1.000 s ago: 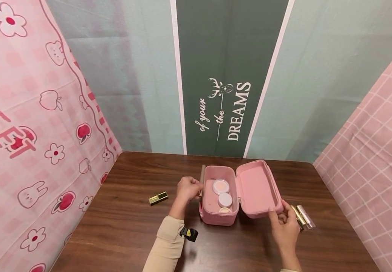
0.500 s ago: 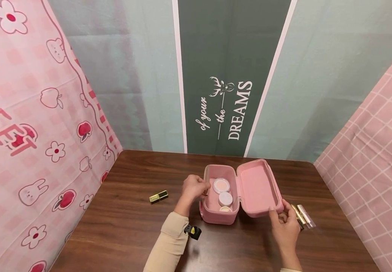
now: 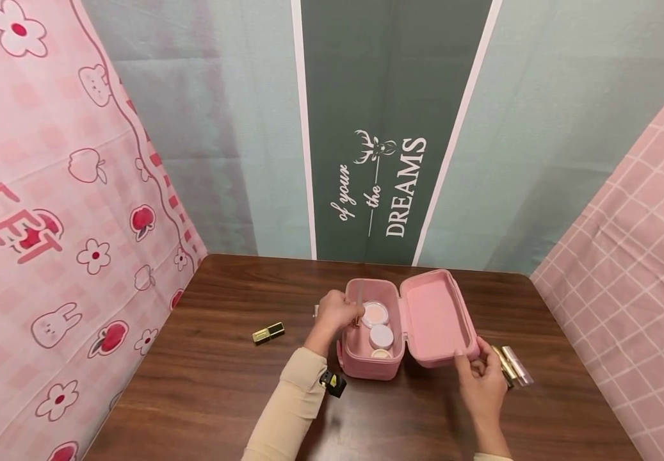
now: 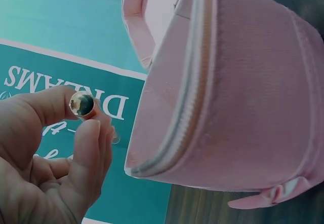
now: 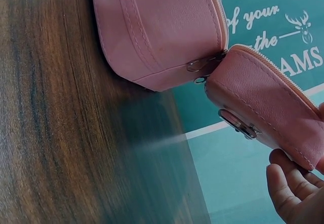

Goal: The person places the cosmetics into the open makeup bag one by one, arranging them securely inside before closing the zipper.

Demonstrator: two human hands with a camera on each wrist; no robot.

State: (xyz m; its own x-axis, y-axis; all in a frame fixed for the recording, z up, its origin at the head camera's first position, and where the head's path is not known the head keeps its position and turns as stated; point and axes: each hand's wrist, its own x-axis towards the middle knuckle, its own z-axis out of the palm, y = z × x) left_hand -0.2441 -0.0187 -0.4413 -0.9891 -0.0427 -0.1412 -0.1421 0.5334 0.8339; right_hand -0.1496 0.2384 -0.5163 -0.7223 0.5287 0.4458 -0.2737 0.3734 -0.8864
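Note:
A pink zip cosmetic case [image 3: 372, 369] stands on the table with its lid [image 3: 438, 317] swung out to the right. Inside lie a clear-rimmed round compact [image 3: 375, 314], a white-lidded jar [image 3: 381, 337] and a cream round item [image 3: 381, 353], partly hidden by the front wall. My left hand [image 3: 336, 312] is over the case's left side, pinching a slim tube with a shiny gold end [image 4: 82, 104] between thumb and fingers. My right hand [image 3: 481, 381] grips the lid's near right corner, thumb in front; in the right wrist view its fingers [image 5: 291, 183] curl under the lid.
A gold-and-black lipstick [image 3: 268, 333] lies left of the case. Two slim tubes, one gold [image 3: 504, 367] and one pinkish [image 3: 517, 366], lie beyond my right hand. A small pale item [image 3: 315, 311] peeks out behind my left hand. Fabric hangs behind the wooden table [image 3: 210, 397].
My left hand has moved right, from beside the case's left wall to over its opening, carrying the slim tube. The right hand has kept its hold on the lid.

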